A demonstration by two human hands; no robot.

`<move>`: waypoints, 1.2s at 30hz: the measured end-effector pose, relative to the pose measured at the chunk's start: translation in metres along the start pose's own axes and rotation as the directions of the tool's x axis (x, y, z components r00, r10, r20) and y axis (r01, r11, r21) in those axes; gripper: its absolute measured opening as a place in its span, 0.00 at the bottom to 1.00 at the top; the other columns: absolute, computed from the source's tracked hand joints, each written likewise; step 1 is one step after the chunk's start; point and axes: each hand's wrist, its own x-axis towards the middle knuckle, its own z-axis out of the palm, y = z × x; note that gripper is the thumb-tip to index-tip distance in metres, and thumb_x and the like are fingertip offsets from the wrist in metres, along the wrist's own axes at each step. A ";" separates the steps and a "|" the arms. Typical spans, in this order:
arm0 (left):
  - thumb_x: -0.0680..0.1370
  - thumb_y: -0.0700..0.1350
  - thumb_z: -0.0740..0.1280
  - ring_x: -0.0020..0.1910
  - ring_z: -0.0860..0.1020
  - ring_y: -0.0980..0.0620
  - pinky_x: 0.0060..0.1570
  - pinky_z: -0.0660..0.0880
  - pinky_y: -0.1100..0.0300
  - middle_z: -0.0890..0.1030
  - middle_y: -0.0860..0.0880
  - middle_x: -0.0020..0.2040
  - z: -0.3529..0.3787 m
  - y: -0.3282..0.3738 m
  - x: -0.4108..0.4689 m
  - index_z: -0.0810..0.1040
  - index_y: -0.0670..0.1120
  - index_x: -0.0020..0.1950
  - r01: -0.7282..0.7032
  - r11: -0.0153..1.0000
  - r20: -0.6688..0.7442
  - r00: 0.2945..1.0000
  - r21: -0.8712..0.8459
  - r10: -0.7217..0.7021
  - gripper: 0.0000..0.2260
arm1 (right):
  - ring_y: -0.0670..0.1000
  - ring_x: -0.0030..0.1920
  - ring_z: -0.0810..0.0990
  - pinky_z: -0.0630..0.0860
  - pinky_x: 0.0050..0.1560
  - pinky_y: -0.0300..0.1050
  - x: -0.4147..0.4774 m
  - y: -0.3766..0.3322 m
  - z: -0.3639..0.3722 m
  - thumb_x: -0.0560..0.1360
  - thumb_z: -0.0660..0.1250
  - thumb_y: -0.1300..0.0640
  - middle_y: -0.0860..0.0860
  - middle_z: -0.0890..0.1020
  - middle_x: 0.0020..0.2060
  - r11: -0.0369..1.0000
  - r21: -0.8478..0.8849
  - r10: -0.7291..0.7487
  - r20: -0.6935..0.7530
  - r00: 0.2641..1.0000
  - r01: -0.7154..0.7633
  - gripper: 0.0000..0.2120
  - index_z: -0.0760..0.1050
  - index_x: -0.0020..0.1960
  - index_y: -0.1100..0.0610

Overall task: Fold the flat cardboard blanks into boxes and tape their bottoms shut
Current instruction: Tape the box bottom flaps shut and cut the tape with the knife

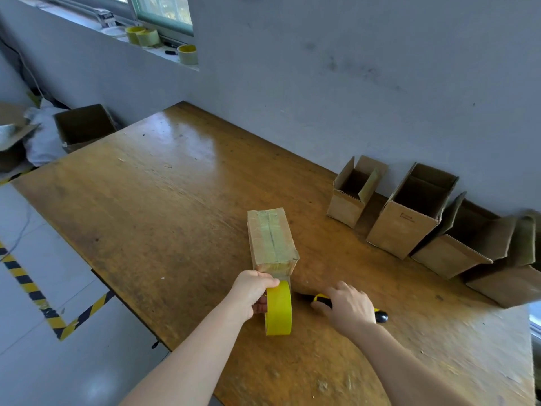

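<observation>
Tape roll (278, 312) stands on edge, left hand (251, 291) gripping it, thumb on top. Right hand (348, 309) curls over the knife (380, 315) lying just beside. Box (272, 238) sits bottom-up, seam taped. Suggest: keep the strip taut, cut close to the roll. Table (175, 186) edge is near on the left, with open room beyond. Finished boxes (409, 212) line the wall.

Five boxes on worktop (146, 186): one taped box (270, 238), four open boxes (348, 210) (401, 230) (448, 259) (503, 285). One far box (85, 127) off worktop, left. Four tape rolls: one yellow roll (278, 312), three windowsill rolls (134, 33) (149, 39) (187, 54). One cutter (381, 316). Two hands (251, 291) (348, 309).
</observation>
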 end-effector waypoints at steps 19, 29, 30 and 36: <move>0.74 0.44 0.72 0.52 0.80 0.43 0.45 0.81 0.50 0.80 0.41 0.54 -0.004 0.002 0.004 0.75 0.44 0.62 0.033 0.999 0.034 0.999 -0.016 -0.032 0.17 | 0.56 0.70 0.65 0.66 0.67 0.53 0.055 -0.075 -0.044 0.69 0.73 0.41 0.53 0.69 0.69 0.933 -0.098 -0.360 -0.309 0.880 0.347 0.33 0.66 0.69 0.47; 0.72 0.39 0.73 0.44 0.77 0.52 0.33 0.72 0.59 0.81 0.48 0.46 -0.004 0.003 0.002 0.78 0.47 0.51 0.049 0.987 0.107 0.992 0.153 -0.066 0.10 | 0.58 0.65 0.68 0.71 0.59 0.54 0.056 -0.087 -0.044 0.66 0.76 0.45 0.53 0.73 0.62 0.937 -0.143 -0.349 -0.297 0.889 0.320 0.27 0.69 0.60 0.49; 0.73 0.40 0.72 0.44 0.76 0.53 0.33 0.71 0.60 0.80 0.49 0.46 -0.006 0.003 0.002 0.78 0.49 0.49 0.028 0.984 0.102 0.994 0.174 -0.046 0.08 | 0.58 0.66 0.67 0.72 0.59 0.54 0.055 -0.088 -0.043 0.66 0.76 0.46 0.53 0.72 0.63 0.942 -0.112 -0.336 -0.297 0.894 0.317 0.27 0.69 0.61 0.50; 0.73 0.47 0.71 0.41 0.78 0.49 0.36 0.72 0.60 0.81 0.49 0.40 -0.020 0.010 -0.004 0.82 0.45 0.44 -0.317 0.745 0.108 0.942 0.586 0.317 0.06 | 0.57 0.69 0.62 0.72 0.61 0.51 0.055 -0.085 -0.043 0.68 0.74 0.49 0.53 0.68 0.67 0.944 -0.046 -0.327 -0.283 0.902 0.327 0.28 0.68 0.65 0.49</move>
